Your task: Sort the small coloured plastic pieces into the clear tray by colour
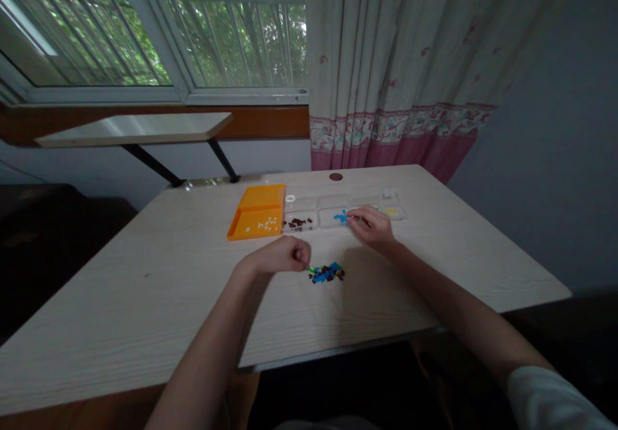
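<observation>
Fingers of the right hand (373,225) bent close to the blue pieces (340,216), while the left hand (284,254) curled beside the mixed pile (327,273).
Its right-hand counterpart's tips lay near together, the left's were tucked in; whether either pair was clamped on a piece could not be told. Blue pieces lay in one compartment of the clear tray (333,203), brown pieces (298,223) in the next; the pile sat loose on the worktop (193,301), nearer the person. Sorting by colour seemed the step in hand, and the next move seemed to call for a small, careful pinch or release. Beyond the brown, white pieces (269,224) lay in the orange case (263,196).
</observation>
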`<action>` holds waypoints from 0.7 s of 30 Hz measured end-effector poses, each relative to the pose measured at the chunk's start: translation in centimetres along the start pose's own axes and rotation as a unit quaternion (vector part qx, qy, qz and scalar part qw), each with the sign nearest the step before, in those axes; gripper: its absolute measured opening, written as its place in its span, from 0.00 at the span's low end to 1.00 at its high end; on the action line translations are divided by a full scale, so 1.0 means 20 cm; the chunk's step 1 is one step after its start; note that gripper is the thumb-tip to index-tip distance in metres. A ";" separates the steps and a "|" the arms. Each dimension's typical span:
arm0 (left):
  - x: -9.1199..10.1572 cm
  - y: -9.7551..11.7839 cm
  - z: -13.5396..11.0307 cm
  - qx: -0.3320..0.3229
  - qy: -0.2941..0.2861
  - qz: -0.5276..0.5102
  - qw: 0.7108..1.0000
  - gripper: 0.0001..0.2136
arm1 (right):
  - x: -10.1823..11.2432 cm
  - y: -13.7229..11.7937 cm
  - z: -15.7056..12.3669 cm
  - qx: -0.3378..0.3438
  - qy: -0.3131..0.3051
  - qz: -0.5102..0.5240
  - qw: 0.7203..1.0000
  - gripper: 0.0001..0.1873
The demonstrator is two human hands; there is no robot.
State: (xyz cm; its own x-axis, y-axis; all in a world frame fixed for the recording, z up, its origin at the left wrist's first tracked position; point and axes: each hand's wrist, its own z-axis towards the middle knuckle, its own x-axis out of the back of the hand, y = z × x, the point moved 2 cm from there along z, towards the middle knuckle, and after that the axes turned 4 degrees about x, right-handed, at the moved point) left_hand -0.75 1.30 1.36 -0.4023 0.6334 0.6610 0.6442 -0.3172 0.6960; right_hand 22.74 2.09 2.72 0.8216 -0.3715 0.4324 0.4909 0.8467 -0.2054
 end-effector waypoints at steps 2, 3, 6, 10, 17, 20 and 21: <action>0.00 0.00 0.00 -0.001 0.002 0.012 1.000 0.05 | 0.00 0.01 0.00 -0.014 0.000 -0.006 1.000 0.06; -0.01 0.00 0.00 -0.002 0.003 0.019 1.000 0.05 | 0.00 0.01 -0.01 -0.019 -0.003 -0.010 1.000 0.06; -0.02 0.01 0.01 -0.006 0.005 0.031 0.999 0.05 | 0.00 0.01 -0.01 -0.030 -0.010 -0.017 0.999 0.07; -0.02 0.01 0.02 -0.009 0.014 0.036 0.999 0.05 | 0.00 0.02 -0.01 -0.034 -0.014 -0.014 0.999 0.08; 0.00 0.00 0.02 -0.032 0.044 0.049 0.997 0.04 | -0.02 0.08 -0.04 -0.061 -0.041 -0.034 0.997 0.08; 0.00 0.00 0.02 -0.021 0.051 0.053 0.997 0.05 | -0.04 0.14 -0.07 -0.108 -0.067 -0.066 0.990 0.10; 0.00 0.00 0.02 -0.017 0.052 0.054 0.997 0.05 | -0.05 0.16 -0.08 -0.122 -0.077 -0.074 0.987 0.10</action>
State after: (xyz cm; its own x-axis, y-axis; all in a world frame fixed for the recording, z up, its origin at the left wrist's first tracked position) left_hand -0.49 1.53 1.24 -0.3979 0.5191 0.7565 0.6653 -0.4045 0.6275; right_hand 23.91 4.51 0.34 0.6911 -0.4050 0.5986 0.6726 0.6636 -0.3276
